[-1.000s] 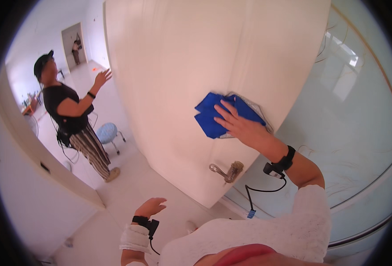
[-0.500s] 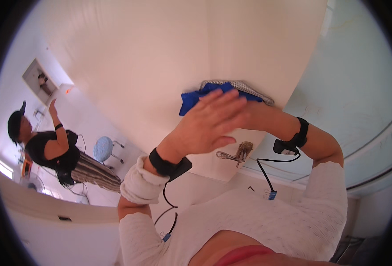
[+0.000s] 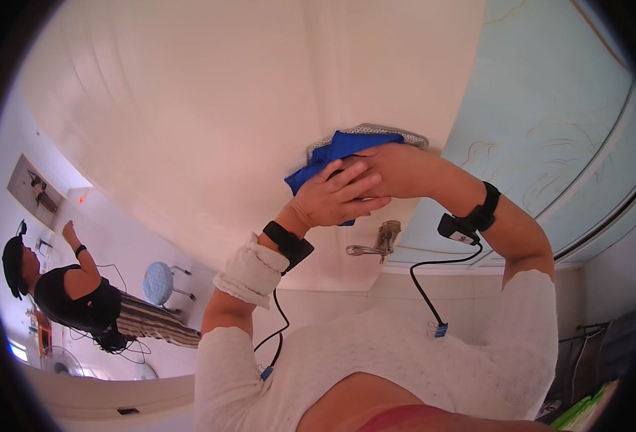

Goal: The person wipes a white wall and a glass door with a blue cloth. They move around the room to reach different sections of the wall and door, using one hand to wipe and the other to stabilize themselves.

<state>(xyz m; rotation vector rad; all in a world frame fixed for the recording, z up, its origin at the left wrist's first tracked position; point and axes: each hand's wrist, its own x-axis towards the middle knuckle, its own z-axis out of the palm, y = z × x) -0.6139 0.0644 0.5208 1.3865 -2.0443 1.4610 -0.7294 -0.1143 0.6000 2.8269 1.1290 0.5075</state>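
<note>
My right hand (image 3: 392,171) presses a blue cloth with grey mesh (image 3: 346,146) against a cream door panel (image 3: 210,108); its fingers are partly hidden behind my left hand. Across them lies my left hand (image 3: 338,196), fingers stretched and a little apart, touching the back of the right hand by the cloth's lower side. Just below both hands a metal lever handle (image 3: 375,242) sticks out of the panel. Black straps with small boxes sit on both forearms, with cables running down to my white top.
To the right of the panel's edge stands a pale blue glass panel (image 3: 541,144) with thin line drawings. At the left, another person (image 3: 77,291) in a black top and cap has a hand raised. A blue round stool (image 3: 158,282) and a fan (image 3: 60,360) are near that person.
My left hand has moved down and in, from hovering in front to resting on my right hand. The cloth has shifted slightly left in view, and the head view has turned a little.
</note>
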